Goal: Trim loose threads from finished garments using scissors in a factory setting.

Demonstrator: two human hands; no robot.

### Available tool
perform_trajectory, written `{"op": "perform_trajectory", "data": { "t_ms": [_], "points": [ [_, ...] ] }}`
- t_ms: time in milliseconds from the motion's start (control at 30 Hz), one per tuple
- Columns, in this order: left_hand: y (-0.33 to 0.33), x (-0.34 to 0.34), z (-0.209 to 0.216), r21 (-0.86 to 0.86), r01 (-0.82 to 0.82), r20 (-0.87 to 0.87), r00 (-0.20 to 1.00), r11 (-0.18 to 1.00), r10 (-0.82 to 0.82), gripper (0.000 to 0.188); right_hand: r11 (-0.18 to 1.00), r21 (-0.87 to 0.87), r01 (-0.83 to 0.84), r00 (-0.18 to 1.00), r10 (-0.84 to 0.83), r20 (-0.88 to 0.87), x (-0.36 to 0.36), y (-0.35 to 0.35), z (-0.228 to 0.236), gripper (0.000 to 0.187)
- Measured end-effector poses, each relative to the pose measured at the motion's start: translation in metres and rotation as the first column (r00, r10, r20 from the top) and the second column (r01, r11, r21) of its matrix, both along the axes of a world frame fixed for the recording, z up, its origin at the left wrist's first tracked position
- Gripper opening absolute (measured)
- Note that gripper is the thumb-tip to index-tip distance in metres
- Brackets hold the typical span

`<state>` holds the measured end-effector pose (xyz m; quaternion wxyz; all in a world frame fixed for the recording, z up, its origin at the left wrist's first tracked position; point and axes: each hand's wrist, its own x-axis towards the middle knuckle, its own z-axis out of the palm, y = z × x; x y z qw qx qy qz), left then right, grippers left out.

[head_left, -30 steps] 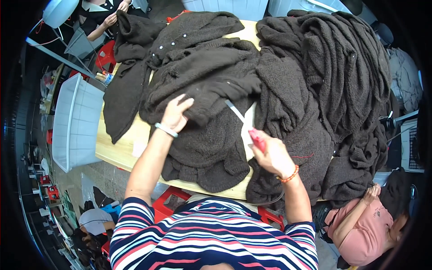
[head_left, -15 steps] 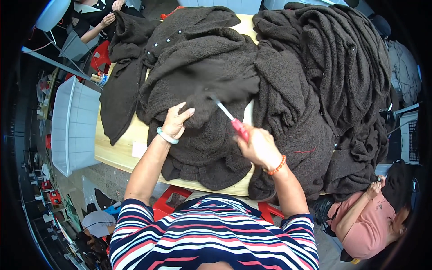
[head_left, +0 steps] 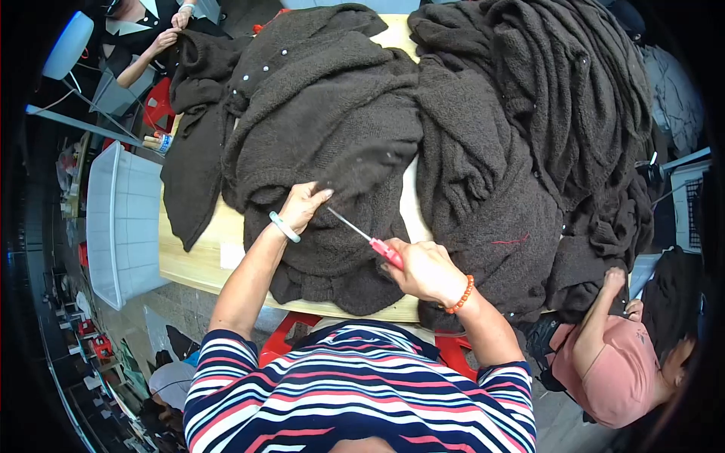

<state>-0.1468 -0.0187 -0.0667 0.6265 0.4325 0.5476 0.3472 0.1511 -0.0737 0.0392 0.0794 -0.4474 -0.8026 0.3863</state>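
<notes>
A dark brown knit garment (head_left: pixel 355 143) lies rumpled on the table in front of me. My left hand (head_left: pixel 302 205), with a pale bangle at the wrist, pinches the near edge of this garment between thumb and fingers. In my right hand (head_left: pixel 430 270), which wears an orange bead bracelet, is a red-handled tool (head_left: pixel 387 251) with a thin straight metal shaft. Its tip points up and left, close to the fingertips of my left hand; whether it touches the knit I cannot tell. Pale specks show on the garment above the tip.
More brown knit garments (head_left: pixel 566 98) are heaped to the right, one with a red thread (head_left: pixel 512 241) on it. A white plastic bin (head_left: pixel 128 226) stands left of the wooden table (head_left: pixel 189 260). One person (head_left: pixel 604 355) sits at lower right, another (head_left: pixel 143 45) handles knitwear at upper left.
My right hand has drawn the tool down and left, bringing its tip near my left hand. My left fingers have closed on the garment's edge. The knit, blurred before, now lies stiller.
</notes>
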Motion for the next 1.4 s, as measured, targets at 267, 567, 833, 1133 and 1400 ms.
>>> {"op": "perform_trajectory", "data": {
  "t_ms": [267,567,833,1133,1400],
  "points": [
    [-0.015,0.002,-0.001,-0.013,-0.052,0.018,0.998,0.999,0.052,0.02,0.999,0.01,0.05,0.998,-0.05,0.035,0.001,0.005,0.0,0.022],
    [-0.013,0.004,0.003,0.017,0.031,-0.066,0.997,0.999,-0.03,0.018,1.0,-0.003,0.02,1.0,-0.02,0.008,-0.004,0.008,-0.007,0.023],
    [0.013,0.018,0.016,0.035,0.095,-0.301,0.95,0.995,-0.08,0.03,0.985,-0.074,0.155,0.987,-0.158,-0.029,0.013,0.007,-0.015,0.031],
    [0.05,0.053,0.002,0.19,0.224,-0.52,0.849,0.956,-0.096,0.021,0.938,-0.015,0.345,0.937,-0.344,0.066,0.025,0.004,-0.022,0.03],
    [0.041,0.037,-0.003,0.18,0.123,-0.241,0.967,0.976,-0.078,0.012,0.969,-0.046,0.242,0.97,-0.24,0.05,0.022,0.006,-0.026,0.029]
  ]
}}
